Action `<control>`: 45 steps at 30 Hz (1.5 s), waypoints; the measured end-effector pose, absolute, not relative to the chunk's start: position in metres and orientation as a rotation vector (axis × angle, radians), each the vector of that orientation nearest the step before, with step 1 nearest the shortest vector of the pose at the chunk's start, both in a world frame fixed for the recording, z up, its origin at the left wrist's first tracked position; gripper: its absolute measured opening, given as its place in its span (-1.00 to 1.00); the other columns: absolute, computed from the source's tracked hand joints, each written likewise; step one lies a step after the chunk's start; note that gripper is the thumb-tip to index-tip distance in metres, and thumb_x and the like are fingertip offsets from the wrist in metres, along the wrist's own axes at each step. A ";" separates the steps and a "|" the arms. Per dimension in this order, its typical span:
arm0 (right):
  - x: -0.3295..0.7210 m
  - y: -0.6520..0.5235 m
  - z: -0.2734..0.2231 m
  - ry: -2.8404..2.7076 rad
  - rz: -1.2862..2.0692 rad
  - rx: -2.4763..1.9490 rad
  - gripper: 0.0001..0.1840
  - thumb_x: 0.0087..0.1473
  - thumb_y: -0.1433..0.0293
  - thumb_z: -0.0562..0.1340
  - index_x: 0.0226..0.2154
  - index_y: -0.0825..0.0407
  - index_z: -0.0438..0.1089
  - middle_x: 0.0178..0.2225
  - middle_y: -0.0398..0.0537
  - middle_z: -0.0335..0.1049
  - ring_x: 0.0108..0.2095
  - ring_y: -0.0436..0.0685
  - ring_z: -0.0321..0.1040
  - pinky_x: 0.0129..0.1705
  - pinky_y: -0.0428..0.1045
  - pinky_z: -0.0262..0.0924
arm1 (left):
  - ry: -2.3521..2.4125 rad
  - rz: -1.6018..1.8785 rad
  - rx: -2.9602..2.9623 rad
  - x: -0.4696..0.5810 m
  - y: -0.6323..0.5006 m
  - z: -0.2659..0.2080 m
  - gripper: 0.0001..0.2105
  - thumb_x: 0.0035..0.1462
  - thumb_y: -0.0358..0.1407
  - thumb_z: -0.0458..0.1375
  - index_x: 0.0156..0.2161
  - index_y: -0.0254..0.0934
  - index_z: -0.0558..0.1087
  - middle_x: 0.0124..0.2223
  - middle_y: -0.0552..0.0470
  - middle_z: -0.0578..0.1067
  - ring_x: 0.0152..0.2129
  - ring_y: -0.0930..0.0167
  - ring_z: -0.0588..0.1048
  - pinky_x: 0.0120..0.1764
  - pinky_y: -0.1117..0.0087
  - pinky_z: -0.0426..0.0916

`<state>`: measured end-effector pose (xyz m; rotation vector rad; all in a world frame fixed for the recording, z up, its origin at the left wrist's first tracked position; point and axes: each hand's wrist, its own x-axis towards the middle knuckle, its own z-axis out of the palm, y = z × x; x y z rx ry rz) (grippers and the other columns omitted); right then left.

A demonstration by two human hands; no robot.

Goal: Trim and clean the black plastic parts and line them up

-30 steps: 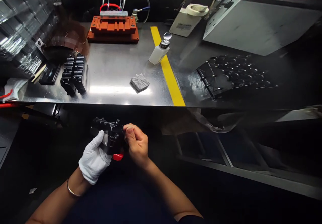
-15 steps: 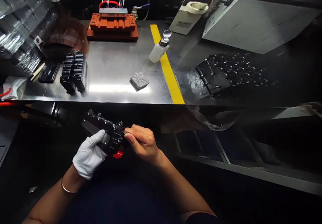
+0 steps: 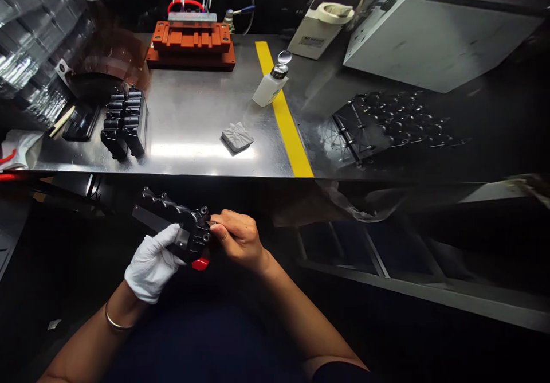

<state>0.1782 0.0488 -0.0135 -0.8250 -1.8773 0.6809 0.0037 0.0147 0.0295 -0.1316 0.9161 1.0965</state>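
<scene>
My left hand (image 3: 152, 262), in a white glove, is closed around a black ribbed housing (image 3: 189, 222) below the bench's front edge. The thumb presses over its flat face, and the part is tilted, its far end up to the left. Bare and pinched, my right hand (image 3: 238, 237) holds a small thin pointed piece, perhaps a blade, against the housing's right end. Most of that piece is hidden by the fingers. Just under the housing shows a red object (image 3: 200, 264), partly covered.
On the metal bench (image 3: 184, 102) stand several black housings (image 3: 126, 122), a folded grey cloth pad (image 3: 238, 137), a white pump bottle (image 3: 271, 85) and an orange fixture (image 3: 191, 45). Yellow tape (image 3: 287, 131) crosses the bench. More black parts (image 3: 395, 119) lie right, before a grey box (image 3: 429, 33).
The housing has turned slightly in my left hand, its far end shifting a little left. My right hand has moved slightly left and up with it, still pinched at the same end.
</scene>
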 end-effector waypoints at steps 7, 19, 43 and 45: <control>0.167 0.044 -0.029 -1.729 0.628 -0.928 -0.74 0.23 0.37 0.11 -0.35 0.10 0.48 -0.54 -0.05 0.42 -0.55 0.00 0.26 -0.50 -0.07 0.17 | 1.021 1.094 -0.149 0.003 0.019 0.027 -0.73 0.14 -0.62 0.01 -0.42 -0.39 0.52 -0.46 0.00 0.59 -0.56 0.46 0.58 -0.48 0.56 0.51; 0.173 0.060 -0.062 -1.268 0.982 -1.410 -0.48 0.15 0.04 0.11 -0.44 0.11 0.54 -0.69 -0.17 0.24 -0.64 -0.02 0.18 -0.57 -0.09 0.11 | 0.927 1.147 0.119 -0.007 0.003 0.017 -0.64 -0.14 -0.45 0.35 -0.14 -0.24 0.53 -0.38 0.08 0.61 -0.37 0.36 0.59 -0.25 0.44 0.52; 0.177 0.038 -0.006 -1.680 1.291 -0.985 -0.53 0.21 0.16 0.12 -0.54 0.12 0.45 -0.60 -0.11 0.30 -0.56 -0.05 0.22 -0.52 -0.12 0.11 | 1.319 1.201 0.715 -0.017 0.011 -0.002 -0.56 -0.20 -0.41 0.39 -0.11 -0.20 0.50 -0.27 0.08 0.62 -0.16 0.34 0.55 -0.01 0.38 0.39; 0.178 0.039 -0.009 -1.668 1.297 -0.992 -0.54 0.20 0.16 0.12 -0.53 0.13 0.46 -0.57 -0.08 0.35 -0.54 -0.03 0.26 -0.50 -0.11 0.14 | 1.319 1.198 0.745 -0.018 0.011 -0.002 -0.54 -0.20 -0.42 0.39 -0.10 -0.19 0.50 -0.27 0.08 0.62 -0.20 0.37 0.56 -0.04 0.41 0.40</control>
